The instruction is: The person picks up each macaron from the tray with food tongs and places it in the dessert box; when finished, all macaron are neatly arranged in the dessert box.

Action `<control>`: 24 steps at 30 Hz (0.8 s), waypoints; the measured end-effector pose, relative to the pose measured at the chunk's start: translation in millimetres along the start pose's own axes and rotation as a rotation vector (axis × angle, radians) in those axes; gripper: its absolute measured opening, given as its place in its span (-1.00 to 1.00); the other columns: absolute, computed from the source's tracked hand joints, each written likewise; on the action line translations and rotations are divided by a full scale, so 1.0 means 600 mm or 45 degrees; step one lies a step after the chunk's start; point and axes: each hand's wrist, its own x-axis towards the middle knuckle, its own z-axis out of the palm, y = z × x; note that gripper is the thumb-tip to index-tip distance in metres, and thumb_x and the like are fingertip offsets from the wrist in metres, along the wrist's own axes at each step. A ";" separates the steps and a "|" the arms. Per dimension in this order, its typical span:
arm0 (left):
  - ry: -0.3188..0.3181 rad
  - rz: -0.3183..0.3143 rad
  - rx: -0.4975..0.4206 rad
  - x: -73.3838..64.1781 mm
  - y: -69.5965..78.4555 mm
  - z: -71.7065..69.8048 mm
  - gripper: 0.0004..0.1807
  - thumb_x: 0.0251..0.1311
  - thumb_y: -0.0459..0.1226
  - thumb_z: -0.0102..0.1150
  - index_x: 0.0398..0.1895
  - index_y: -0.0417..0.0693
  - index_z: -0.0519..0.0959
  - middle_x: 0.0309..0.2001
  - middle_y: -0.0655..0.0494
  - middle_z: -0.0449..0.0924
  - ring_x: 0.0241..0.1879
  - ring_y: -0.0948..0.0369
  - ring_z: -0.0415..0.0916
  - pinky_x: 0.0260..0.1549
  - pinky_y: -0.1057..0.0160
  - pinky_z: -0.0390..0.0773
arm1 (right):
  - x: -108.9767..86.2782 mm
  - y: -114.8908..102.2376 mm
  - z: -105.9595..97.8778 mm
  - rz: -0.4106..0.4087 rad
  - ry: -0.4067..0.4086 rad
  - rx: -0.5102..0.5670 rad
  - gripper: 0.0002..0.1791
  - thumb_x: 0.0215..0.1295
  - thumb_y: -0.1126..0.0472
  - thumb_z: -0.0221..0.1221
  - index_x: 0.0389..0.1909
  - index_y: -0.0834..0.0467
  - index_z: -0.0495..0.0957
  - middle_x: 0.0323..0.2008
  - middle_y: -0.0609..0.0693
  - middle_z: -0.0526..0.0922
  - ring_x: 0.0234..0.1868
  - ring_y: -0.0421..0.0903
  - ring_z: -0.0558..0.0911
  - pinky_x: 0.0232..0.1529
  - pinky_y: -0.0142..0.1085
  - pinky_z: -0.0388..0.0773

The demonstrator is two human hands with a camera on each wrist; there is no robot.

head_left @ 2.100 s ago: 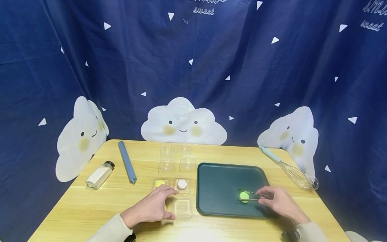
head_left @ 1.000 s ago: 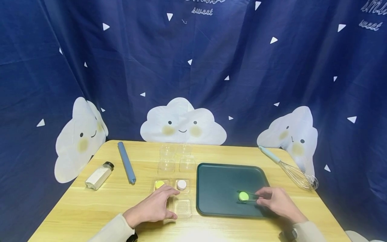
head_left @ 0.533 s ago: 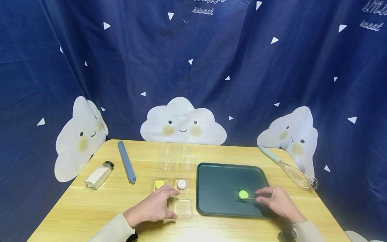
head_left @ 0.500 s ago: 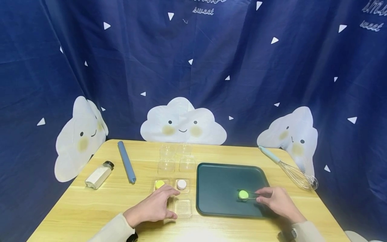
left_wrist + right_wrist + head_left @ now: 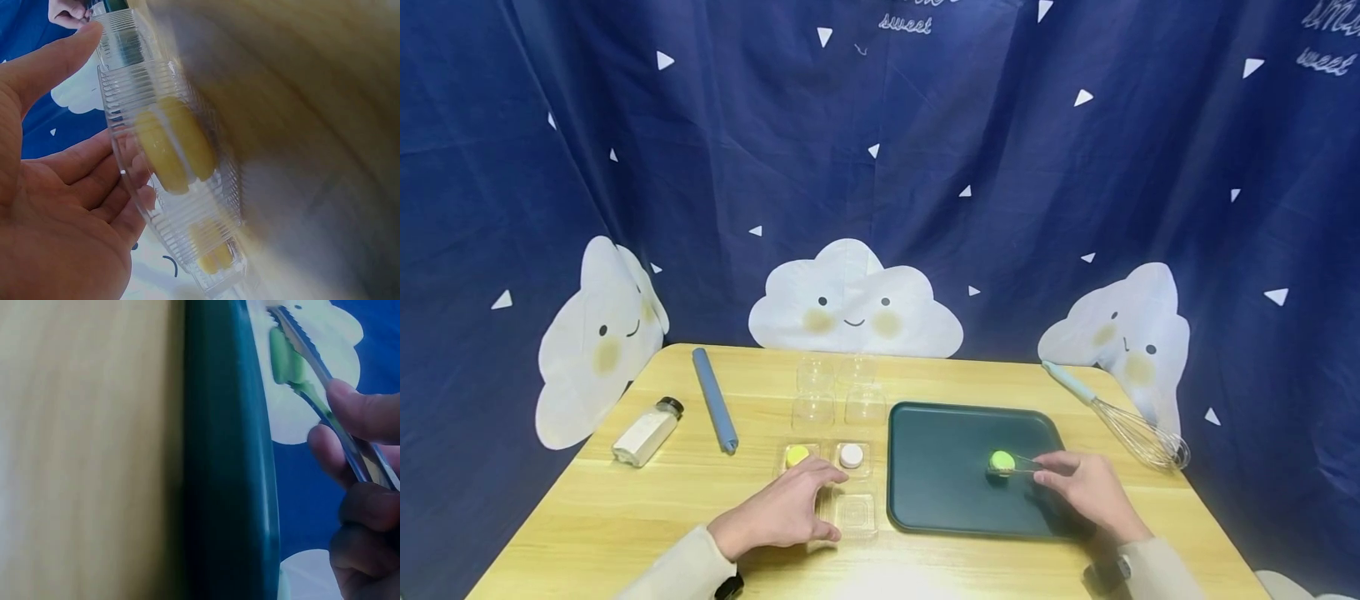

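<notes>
Between thumb and fingers my right hand point(image 5: 1092, 490) holds small serrated metal tongs point(image 5: 305, 345). They grip a green macaron point(image 5: 1002, 462) just above the dark green tray point(image 5: 940, 458), its shadow below. My left hand point(image 5: 786, 504) is spread over the left side of a clear plastic box point(image 5: 855, 512), thumb and fingertips against it. In the box's back compartments sit a yellow macaron point(image 5: 797, 455) and a pale pink one point(image 5: 851, 456). The front right compartment is bare. The left wrist view shows another yellow macaron point(image 5: 175, 147), which my left hand hides from the head camera.
Behind the box stands a clear domed lid point(image 5: 838, 400). A jar of white powder point(image 5: 646, 433) and a blue rolling pin point(image 5: 715, 400) lie at the left. A whisk point(image 5: 1120, 421) lies right of the tray. A blue curtain point(image 5: 925, 167) hangs behind the table.
The tongs have closed on the green macaron and lifted it slightly off the tray, with my right hand rising a little. My left hand stays nearly in place.
</notes>
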 end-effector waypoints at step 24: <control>-0.010 0.002 -0.031 -0.001 0.001 -0.004 -0.23 -0.07 0.01 0.58 0.24 -0.10 0.57 0.21 0.08 0.58 0.23 0.11 0.47 0.28 -0.05 0.54 | 0.054 -0.133 -0.020 -0.110 0.408 0.331 -0.72 0.09 0.15 0.51 -0.15 0.12 0.80 -0.25 0.12 0.83 -0.29 -0.72 0.59 -0.27 -0.71 0.57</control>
